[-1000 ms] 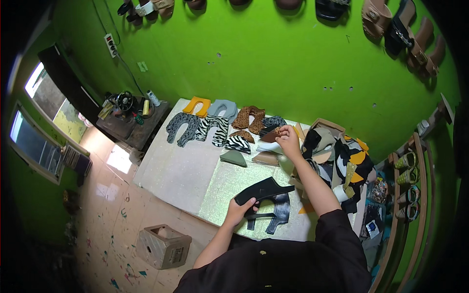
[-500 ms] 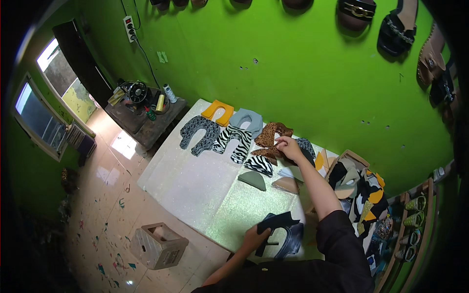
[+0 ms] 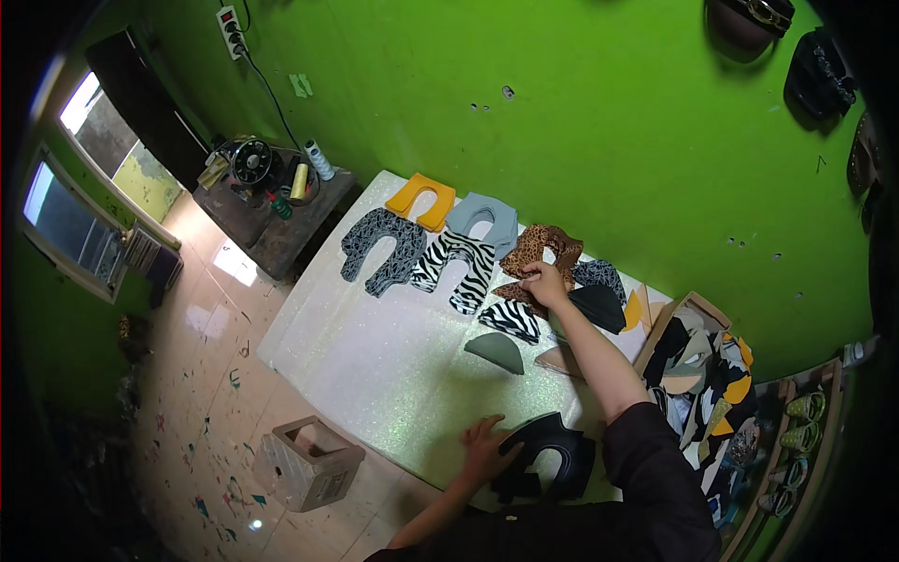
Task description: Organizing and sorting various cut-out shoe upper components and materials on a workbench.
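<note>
At the table's (image 3: pixel 403 361) near edge, the left hand (image 3: pixel 482 451) is open, fingers spread, gripping nothing, beside black U-shaped pieces (image 3: pixel 552 434). Farther up, the right hand (image 3: pixel 546 284) bunches its fingers at leopard-print pieces (image 3: pixel 522 251), hold impossible to tell; by the far edge, orange pieces (image 3: pixel 403 198) lie separately, probably sorted by colour.

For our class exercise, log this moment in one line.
left hand: open, at edge of black cutouts | right hand: over leopard-print cutouts
</note>
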